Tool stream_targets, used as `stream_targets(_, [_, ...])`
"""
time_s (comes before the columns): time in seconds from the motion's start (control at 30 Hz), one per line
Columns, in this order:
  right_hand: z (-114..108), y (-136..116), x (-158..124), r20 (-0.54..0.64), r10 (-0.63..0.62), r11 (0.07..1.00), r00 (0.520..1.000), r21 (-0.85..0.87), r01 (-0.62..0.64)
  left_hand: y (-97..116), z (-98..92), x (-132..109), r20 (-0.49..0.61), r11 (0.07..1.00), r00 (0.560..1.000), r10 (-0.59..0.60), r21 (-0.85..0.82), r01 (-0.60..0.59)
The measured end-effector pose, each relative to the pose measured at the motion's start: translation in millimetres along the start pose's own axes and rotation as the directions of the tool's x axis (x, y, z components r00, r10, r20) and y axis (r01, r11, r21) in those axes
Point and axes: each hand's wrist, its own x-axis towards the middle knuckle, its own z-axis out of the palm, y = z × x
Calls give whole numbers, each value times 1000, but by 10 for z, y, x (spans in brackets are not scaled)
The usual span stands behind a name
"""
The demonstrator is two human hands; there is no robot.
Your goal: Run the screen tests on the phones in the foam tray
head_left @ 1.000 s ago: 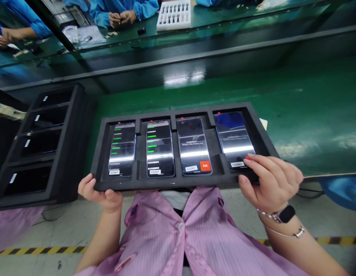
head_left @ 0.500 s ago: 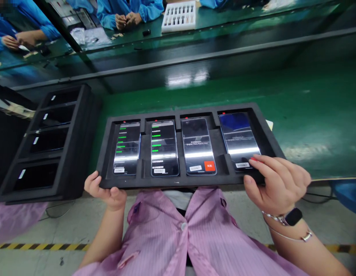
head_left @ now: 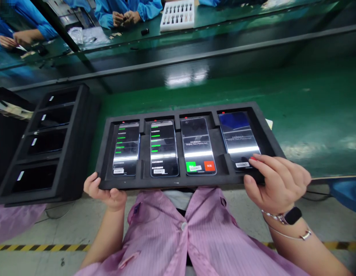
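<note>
A black foam tray (head_left: pixel 195 183) lies before me, with several phones in its compartments. My left hand (head_left: pixel 104 191) is closed on its near left corner. The first phone (head_left: pixel 127 153) and second phone (head_left: pixel 165 149) show lists with green and white lines. Green and red buttons are lit at the bottom of the third phone (head_left: pixel 198 149). My right hand (head_left: pixel 277 184) reaches over the tray's near right edge, index fingertip on a red spot low on the fourth phone (head_left: pixel 238 134). Its thumb is apart from the fingers, at the near edge.
On the left stands a stack of black trays (head_left: pixel 71 153) with dark-screened phones. Beyond a metal rail, co-workers in blue sleeves (head_left: pixel 149 9) handle small parts near a white tray (head_left: pixel 178 17). A blue object (head_left: pixel 346 193) is at right, below the green table (head_left: pixel 310 115).
A green button has appeared beside the red one on the third phone. Both my hands stay where they were; the view has shifted very slightly.
</note>
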Motion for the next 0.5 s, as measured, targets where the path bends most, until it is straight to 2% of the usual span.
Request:
stream_targets(0.27, [23,-18,-6,-53,47,999,997,17,-46,-1,16,14,-33,997,999,25,-78,-28])
stream_targets(0.4, [10,-19,1,-15,22,1000,1000,-15,-22,16,4,12,-7,1000,1000,-6,-17,6])
stream_targets(0.5, [-36,-26,13,12,6,1000,1000,20,-7,27,-6,8,17,999,999,-27,32,26])
